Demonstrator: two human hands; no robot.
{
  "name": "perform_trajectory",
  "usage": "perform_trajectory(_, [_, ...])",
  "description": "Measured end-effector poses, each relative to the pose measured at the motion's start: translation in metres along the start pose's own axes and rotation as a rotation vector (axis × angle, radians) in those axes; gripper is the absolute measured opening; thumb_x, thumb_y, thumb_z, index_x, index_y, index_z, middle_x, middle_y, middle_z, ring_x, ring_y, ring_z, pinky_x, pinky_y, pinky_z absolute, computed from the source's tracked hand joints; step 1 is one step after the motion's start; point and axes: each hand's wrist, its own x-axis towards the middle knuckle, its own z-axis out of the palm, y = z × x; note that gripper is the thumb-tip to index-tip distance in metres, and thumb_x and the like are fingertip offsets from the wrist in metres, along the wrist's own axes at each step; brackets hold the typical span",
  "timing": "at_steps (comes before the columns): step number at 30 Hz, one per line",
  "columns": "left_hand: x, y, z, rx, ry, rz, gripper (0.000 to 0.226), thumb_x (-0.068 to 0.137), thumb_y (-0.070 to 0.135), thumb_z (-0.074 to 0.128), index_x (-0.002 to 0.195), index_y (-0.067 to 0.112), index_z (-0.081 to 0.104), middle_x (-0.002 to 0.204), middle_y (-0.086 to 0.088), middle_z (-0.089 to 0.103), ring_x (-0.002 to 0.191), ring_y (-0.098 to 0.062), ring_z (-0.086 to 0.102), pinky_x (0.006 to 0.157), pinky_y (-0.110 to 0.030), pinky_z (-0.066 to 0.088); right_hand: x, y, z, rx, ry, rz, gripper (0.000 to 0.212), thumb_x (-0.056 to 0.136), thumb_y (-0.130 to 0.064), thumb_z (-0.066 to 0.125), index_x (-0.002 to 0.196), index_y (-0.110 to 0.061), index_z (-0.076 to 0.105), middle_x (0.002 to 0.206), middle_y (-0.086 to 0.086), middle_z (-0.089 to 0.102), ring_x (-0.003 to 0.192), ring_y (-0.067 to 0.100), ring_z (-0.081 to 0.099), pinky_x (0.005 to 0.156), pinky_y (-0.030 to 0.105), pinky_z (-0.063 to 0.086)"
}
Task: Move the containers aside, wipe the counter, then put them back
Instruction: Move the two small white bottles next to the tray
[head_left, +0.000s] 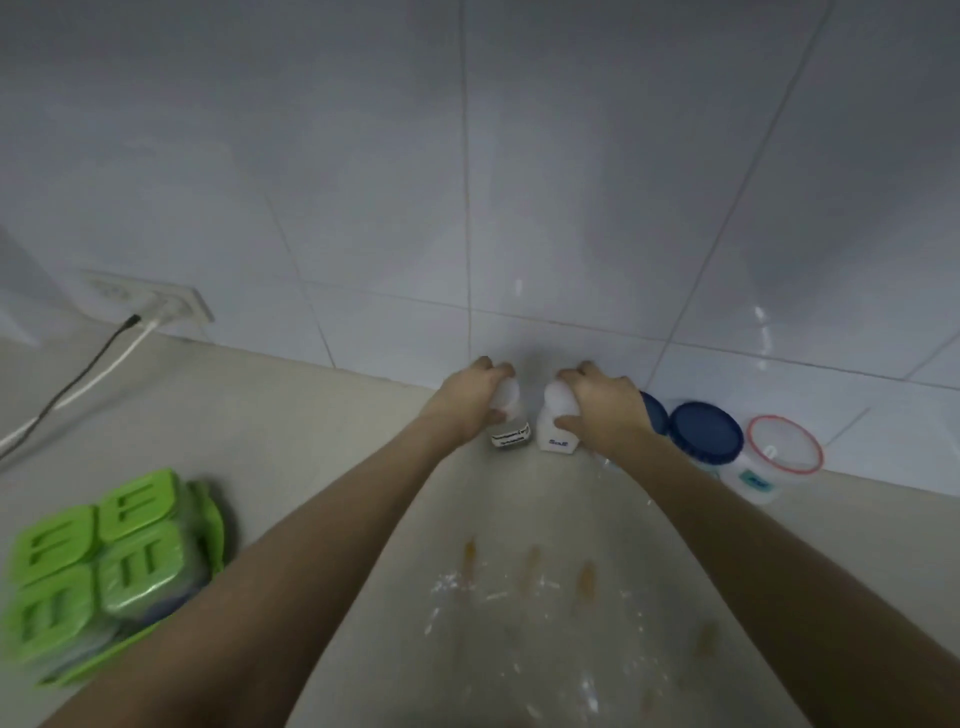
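Observation:
Two small white shaker containers stand at the back of the beige counter (322, 452) against the tiled wall. My left hand (470, 397) is closed over the top of the left shaker (511, 434), which carries a dark printed label. My right hand (602, 410) grips the top of the right shaker (558, 439), labelled in blue. To their right stand a blue-lidded tub (706, 434), another blue lid (655, 413) partly hidden behind my right hand, and a clear tub with a red-rimmed lid (784, 447). White powder and orange-brown smears (584, 579) soil the counter between my forearms.
A set of green-lidded containers on a green tray (104, 566) sits at the front left. A wall socket (156, 299) at the back left has a black and a white cable running down over the counter. The tiled wall closes off the back.

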Motion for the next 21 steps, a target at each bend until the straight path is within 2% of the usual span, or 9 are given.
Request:
perform_trajectory(5, [-0.054,-0.030,-0.034,0.064,-0.044,-0.095,0.054,0.083,0.023,0.067,0.132,0.015,0.046,0.124,-0.014,0.049,0.111,-0.034,0.054,0.091,-0.035,0.042,-0.016,-0.040,-0.011,0.057,-0.010,-0.068,0.055,0.083,-0.035,0.064,0.132,-0.017,0.046,0.125,0.010,0.050,0.105,0.032,0.056,0.086,0.039,0.042])
perform_trajectory(11, [-0.132,-0.081,-0.061,0.083,-0.016,-0.232,0.054,0.082,0.024,0.068,0.131,0.015,0.047,0.123,-0.014,0.049,0.110,-0.036,0.055,0.091,-0.038,0.044,-0.026,-0.112,-0.016,0.057,0.016,-0.137,0.057,0.081,-0.035,0.066,0.132,-0.019,0.045,0.126,0.009,0.049,0.114,0.032,0.050,0.093,0.040,0.038])
perform_trajectory(21, [-0.208,-0.172,-0.100,0.045,0.058,-0.403,0.057,0.081,0.026,0.069,0.132,0.016,0.048,0.126,-0.012,0.049,0.114,-0.034,0.053,0.093,-0.035,0.040,-0.005,-0.243,-0.013,0.152,-0.012,-0.286,0.057,0.082,-0.030,0.067,0.134,-0.019,0.044,0.129,0.007,0.047,0.114,0.031,0.050,0.091,0.040,0.044])
